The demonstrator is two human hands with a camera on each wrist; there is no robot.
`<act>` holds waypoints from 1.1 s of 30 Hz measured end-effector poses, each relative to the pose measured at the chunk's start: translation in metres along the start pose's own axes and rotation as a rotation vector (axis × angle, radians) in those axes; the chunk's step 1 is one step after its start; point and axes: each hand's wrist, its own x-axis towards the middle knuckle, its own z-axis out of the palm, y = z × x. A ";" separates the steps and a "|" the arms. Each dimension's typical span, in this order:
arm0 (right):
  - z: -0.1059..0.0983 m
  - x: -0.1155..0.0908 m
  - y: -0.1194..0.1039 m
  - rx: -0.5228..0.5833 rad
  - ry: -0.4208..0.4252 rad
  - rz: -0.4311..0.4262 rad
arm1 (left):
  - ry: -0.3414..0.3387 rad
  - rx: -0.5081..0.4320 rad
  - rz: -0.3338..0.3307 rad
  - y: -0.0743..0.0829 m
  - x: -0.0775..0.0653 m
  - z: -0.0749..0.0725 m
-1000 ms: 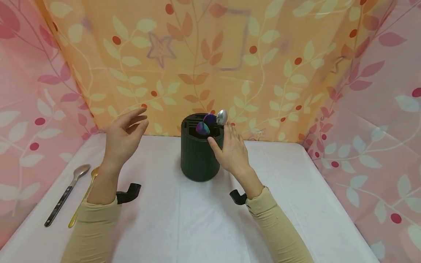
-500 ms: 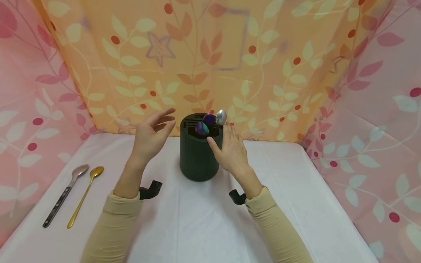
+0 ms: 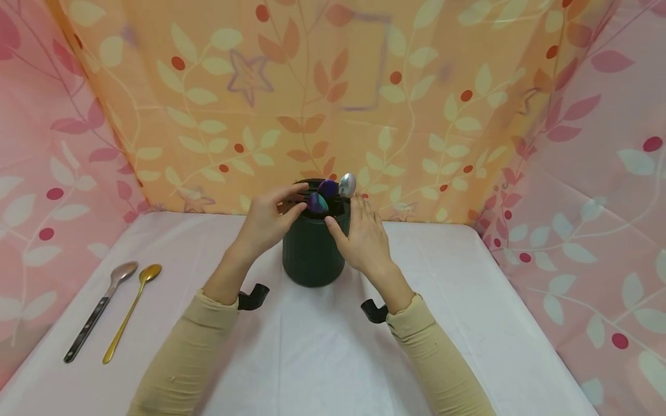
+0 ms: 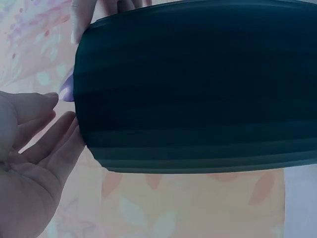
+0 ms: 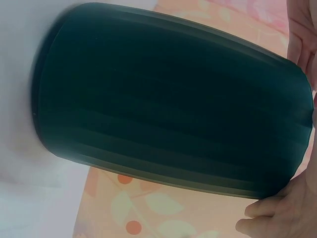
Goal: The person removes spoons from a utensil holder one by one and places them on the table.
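Note:
A dark green ribbed utensil holder (image 3: 312,257) stands upright on the white table. Out of its slotted top stick an iridescent purple-teal spoon (image 3: 317,203), a second purple spoon (image 3: 328,188) and a silver spoon (image 3: 347,185), bowls up, handles hidden inside. My left hand (image 3: 264,226) is at the rim's left side, its thumb tip beside the iridescent spoon's bowl. In the left wrist view, thumb and fingers of this left hand (image 4: 29,168) stay spread around a purple spoon edge (image 4: 67,90). My right hand (image 3: 366,240) rests against the holder's right side, fingers extended, thumb at the front rim.
On the left of the table (image 3: 312,352) lie a spoon with a black riveted handle (image 3: 89,326) and a slim gold spoon (image 3: 126,316), side by side. An orange leaf-patterned cloth (image 3: 208,115) hangs close behind the holder. Pink cloths flank both sides.
My left hand has moved right, from above the two loose spoons to the holder's top left rim. The right hand stays at the holder. The spoons have not moved.

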 end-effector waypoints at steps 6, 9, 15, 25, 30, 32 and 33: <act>0.000 0.001 0.000 -0.007 -0.010 0.005 | -0.012 0.035 0.030 -0.002 0.003 0.004; 0.000 0.001 0.000 -0.008 -0.008 0.006 | -0.012 0.045 0.033 -0.002 0.004 0.006; -0.001 0.000 -0.001 -0.009 -0.009 0.009 | -0.010 0.052 0.028 -0.003 0.006 0.009; -0.001 0.000 -0.002 -0.007 -0.004 0.005 | -0.001 0.037 0.014 -0.006 0.010 0.010; 0.000 0.000 -0.001 -0.006 0.005 -0.001 | 0.000 0.005 -0.022 -0.007 0.011 0.009; 0.000 0.000 -0.001 -0.008 0.009 -0.006 | 0.000 -0.012 -0.042 -0.006 0.011 0.008; 0.000 0.000 -0.001 -0.009 0.011 -0.007 | 0.000 -0.022 -0.053 -0.006 0.012 0.008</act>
